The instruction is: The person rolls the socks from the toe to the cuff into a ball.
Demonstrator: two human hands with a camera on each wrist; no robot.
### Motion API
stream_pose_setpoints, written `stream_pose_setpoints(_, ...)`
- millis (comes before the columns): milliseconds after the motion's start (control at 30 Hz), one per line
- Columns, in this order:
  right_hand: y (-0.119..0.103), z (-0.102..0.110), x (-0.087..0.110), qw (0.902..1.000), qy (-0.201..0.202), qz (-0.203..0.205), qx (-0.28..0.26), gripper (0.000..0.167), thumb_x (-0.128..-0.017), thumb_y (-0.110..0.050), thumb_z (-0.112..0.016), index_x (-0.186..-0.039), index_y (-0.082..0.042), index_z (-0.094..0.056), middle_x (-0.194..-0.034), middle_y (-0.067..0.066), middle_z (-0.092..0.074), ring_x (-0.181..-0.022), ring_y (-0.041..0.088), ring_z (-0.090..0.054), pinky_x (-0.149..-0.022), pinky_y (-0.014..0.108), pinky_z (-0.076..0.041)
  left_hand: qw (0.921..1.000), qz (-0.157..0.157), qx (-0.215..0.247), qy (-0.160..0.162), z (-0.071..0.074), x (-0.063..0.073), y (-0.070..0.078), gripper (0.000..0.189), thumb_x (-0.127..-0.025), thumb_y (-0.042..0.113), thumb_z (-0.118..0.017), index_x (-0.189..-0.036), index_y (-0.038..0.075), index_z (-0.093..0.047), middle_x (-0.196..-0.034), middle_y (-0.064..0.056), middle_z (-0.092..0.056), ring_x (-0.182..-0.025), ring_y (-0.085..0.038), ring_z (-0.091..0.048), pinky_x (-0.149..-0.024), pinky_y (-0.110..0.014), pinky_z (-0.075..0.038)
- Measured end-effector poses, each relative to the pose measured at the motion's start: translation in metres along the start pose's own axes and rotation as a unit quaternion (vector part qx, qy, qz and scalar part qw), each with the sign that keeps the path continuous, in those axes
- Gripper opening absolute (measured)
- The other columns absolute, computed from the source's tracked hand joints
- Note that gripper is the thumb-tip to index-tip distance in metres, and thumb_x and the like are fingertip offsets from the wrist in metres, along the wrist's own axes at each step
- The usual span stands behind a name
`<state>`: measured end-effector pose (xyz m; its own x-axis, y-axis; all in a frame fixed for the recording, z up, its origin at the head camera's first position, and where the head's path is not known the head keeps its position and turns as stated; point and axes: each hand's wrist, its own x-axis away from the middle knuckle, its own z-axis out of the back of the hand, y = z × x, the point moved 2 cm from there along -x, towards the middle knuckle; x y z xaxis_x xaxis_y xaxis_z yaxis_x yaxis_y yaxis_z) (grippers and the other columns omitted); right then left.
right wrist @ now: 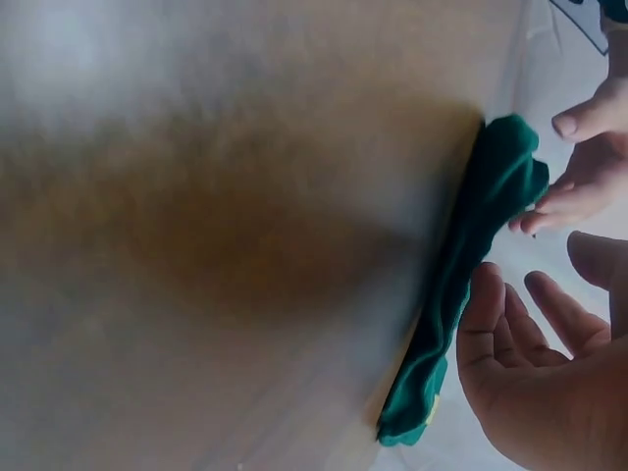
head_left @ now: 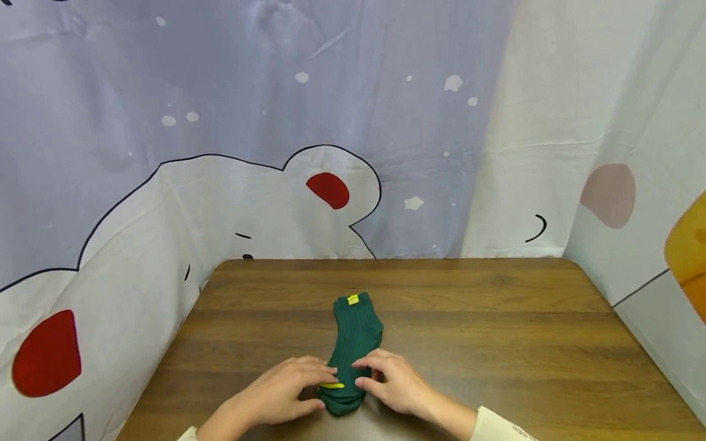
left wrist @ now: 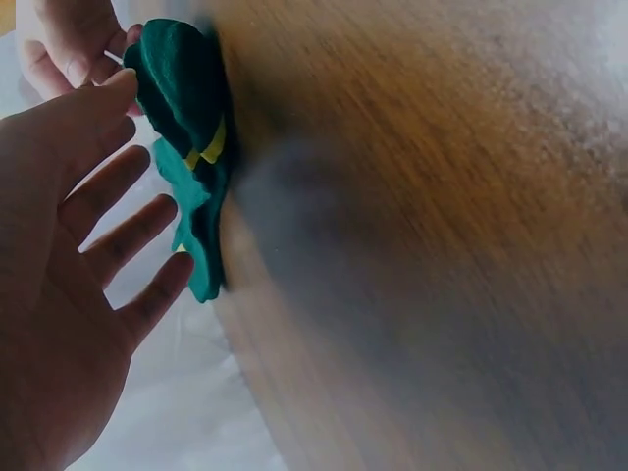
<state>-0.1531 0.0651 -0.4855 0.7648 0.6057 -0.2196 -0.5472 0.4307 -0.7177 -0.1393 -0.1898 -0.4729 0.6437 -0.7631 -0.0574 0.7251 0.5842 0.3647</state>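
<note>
A pair of dark green ribbed socks (head_left: 357, 334) lies flat on the table, one seemingly over the other, with the toe end towards me. A small yellow label (head_left: 353, 299) sits at the cuff, and a yellow strip (head_left: 333, 386) shows near the toes. At the left edge of the toe end is my left hand (head_left: 289, 389); its fingers look spread and loose in the left wrist view. Across from it, my right hand (head_left: 398, 383) hovers at the socks' right edge, fingers slightly bent. Neither hand grips the fabric; light fingertip contact cannot be ruled out.
Beneath the socks is a brown wood-grain table (head_left: 496, 331) with rounded far corners. A printed cloth (head_left: 419, 141) with white bear shapes and red patches hangs behind it and along both sides.
</note>
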Motion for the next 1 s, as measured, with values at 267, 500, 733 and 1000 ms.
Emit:
stream_pose_setpoints(267, -0.006, -0.006, 0.004, 0.9990, -0.032, 0.010, 0.029, 0.029, -0.095, -0.026, -0.072, -0.118, -0.009, -0.072, -0.104, -0.001, -0.067, -0.077, 0.000, -0.056, -0.067, 0.015, -0.045, 0.9993, -0.026, -0.021, 0.019, -0.005, 0.002, -0.003, 0.039, -0.092, 0.026, -0.076, -0.130, 0.018, -0.068, -0.135, 0.003, -0.065, -0.124, -0.016, -0.059, -0.101, -0.043, -0.051)
stream_pose_setpoints(500, -0.009, -0.010, 0.004, 0.9973, -0.064, 0.001, 0.038, 0.026, -0.093, -0.023, -0.075, -0.117, -0.012, -0.073, -0.105, -0.005, -0.064, -0.076, -0.003, -0.055, -0.068, 0.014, -0.046, 0.9993, -0.028, -0.017, 0.018, -0.008, 0.002, -0.002, 0.038, -0.093, 0.024, -0.075, -0.129, 0.018, -0.068, -0.135, 0.003, -0.064, -0.123, -0.015, -0.059, -0.101, -0.041, -0.051)
stream_pose_setpoints(733, -0.011, -0.016, 0.005, 0.9955, -0.083, 0.005, 0.045, 0.023, -0.091, -0.021, -0.077, -0.113, -0.015, -0.074, -0.107, -0.008, -0.061, -0.080, -0.004, -0.055, -0.071, 0.013, -0.046, 0.9988, -0.034, -0.027, 0.023, -0.009, 0.001, 0.000, 0.037, -0.092, 0.023, -0.076, -0.128, 0.017, -0.069, -0.133, 0.004, -0.065, -0.122, -0.015, -0.059, -0.101, -0.039, -0.051)
stream_pose_setpoints(1000, -0.012, -0.020, 0.006, 0.9944, -0.092, 0.007, 0.052, 0.025, -0.090, -0.022, -0.078, -0.114, -0.019, -0.073, -0.107, -0.011, -0.059, -0.080, -0.005, -0.052, -0.071, 0.013, -0.046, 0.9986, -0.040, -0.025, 0.024, -0.013, -0.001, -0.001, 0.034, -0.092, 0.023, -0.076, -0.125, 0.016, -0.070, -0.126, 0.004, -0.068, -0.119, -0.013, -0.061, -0.099, -0.037, -0.052)
